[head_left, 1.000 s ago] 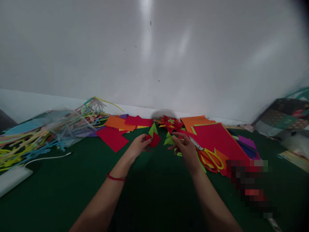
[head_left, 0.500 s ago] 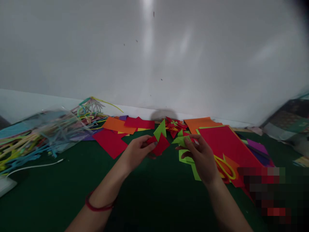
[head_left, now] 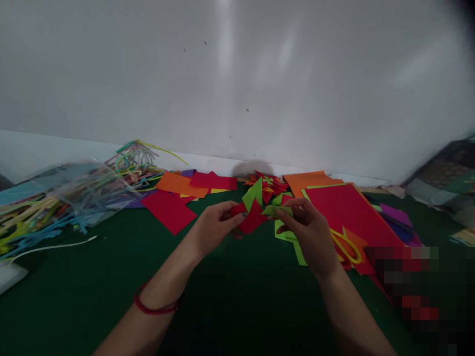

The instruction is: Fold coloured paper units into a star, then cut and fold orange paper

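Head view: green folded piece (head_left: 273,210) partly hidden by right hand (head_left: 310,228)

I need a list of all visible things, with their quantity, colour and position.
Wall: one, grey, back.
Tabletop: one, dark green, underneath.
Pipe cleaners: many, mixed colours, left.
Plastic bag: one, clear, among pipe cleaners.
Corded box: one, white, left edge.
Left papers: several, mostly red and orange, left of centre.
Paper flower: one, mostly red, back centre.
Right papers: several, red, orange, green, purple, right of centre.
Handle loop: one, yellow, among right papers.
Patterned item: one, dark, right edge.
Pixelated patch: one, dark and red, lower right.
Bicoloured folded piece: one, red and green, centre.
Small folded piece: one, mainly green, centre.
Armband: one, red, lower left.
Left hand: one, holding bicoloured folded piece.
Right hand: one, holding small folded piece.
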Available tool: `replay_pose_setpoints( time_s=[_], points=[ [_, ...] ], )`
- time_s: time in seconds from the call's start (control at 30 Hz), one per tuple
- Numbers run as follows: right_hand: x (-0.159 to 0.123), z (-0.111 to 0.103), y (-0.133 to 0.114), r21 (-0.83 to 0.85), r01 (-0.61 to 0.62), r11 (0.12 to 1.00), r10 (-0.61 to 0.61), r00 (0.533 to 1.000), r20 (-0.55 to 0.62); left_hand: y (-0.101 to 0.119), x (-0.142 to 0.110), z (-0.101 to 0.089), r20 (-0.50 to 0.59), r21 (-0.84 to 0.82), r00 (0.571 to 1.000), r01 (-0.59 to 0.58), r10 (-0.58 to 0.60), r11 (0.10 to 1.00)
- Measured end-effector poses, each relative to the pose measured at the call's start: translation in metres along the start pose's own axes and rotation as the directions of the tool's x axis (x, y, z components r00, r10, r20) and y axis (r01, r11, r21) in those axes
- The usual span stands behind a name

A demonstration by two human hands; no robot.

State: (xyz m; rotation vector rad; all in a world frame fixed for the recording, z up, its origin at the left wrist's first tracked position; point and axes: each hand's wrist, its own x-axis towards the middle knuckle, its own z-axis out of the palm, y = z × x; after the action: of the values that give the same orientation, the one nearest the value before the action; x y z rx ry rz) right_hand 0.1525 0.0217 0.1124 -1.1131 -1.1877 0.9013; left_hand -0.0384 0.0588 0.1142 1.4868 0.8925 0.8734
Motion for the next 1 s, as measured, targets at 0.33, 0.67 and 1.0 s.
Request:
replay_pose_setpoints(
  time_s=[0.33,0.67,1.0],
  points=[
    [0.0003,-0.0019,0.0026,-0.060,0.046,0.997,-0.045,0.999,0.016,0.0014,0.0003,-0.0003,0.017,0.048,1.000,0.000,-0.001,0.999],
    [0.0005,-0.0040,0.0061,-0.190,0.057,0.980,-0.044,0.996,0.073,0.0005,0.0010,-0.0021,0.010,0.148,0.999,-0.048,0.047,0.988],
    [-0.0007,-0.0075,0.0037,-0.336,0.116,0.934,-0.097,0.993,0.074,-0.0037,-0.0004,-0.0022,-0.030,0.119,0.997,-0.072,0.076,0.990]
  ],
)
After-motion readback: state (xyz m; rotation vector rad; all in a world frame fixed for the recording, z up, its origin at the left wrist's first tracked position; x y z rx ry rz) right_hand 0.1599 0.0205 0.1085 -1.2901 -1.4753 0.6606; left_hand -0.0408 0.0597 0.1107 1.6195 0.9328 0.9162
